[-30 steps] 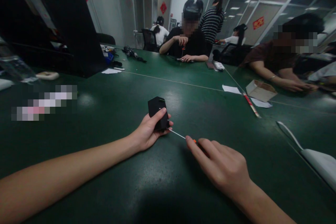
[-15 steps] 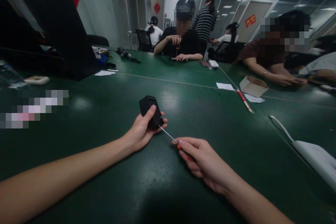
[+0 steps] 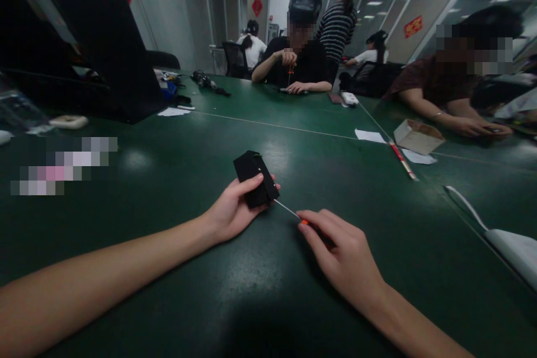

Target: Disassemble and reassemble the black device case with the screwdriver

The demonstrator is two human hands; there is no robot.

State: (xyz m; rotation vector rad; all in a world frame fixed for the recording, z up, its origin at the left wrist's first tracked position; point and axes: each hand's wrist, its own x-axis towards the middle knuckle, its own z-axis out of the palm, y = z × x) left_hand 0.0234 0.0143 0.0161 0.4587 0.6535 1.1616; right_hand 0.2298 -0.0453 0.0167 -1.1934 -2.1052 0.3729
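"How's the left arm lying?"

"Stretched long and low across the green worktop [image 3: 168,190], with the wrist bent a little inward. The left hand [image 3: 232,210] is clamped on a small black box [image 3: 255,178]. The thumb is laid over its near top face and the fingers are tucked under the near end."

"And where is the box?"

"Out ahead of the person, near the middle of the worktop, with one corner pointing away. I can't tell whether its far end rests on the surface or is lifted just clear."

"And the right?"

"It comes in from the lower right, back of the hand upward and knuckles raised. The right hand [image 3: 344,254] is closed round the orange handle of a thin screwdriver [image 3: 293,214], with the forefinger reaching forward along it. The bare metal shaft slants up and left, and its tip meets the box's near right corner, just beside the left fingertips."

"Anyone else at it?"

"Across the worktop a person in black [image 3: 300,61] has one hand raised. Off to the right, an open cardboard box [image 3: 417,136] sits well apart from these hands."
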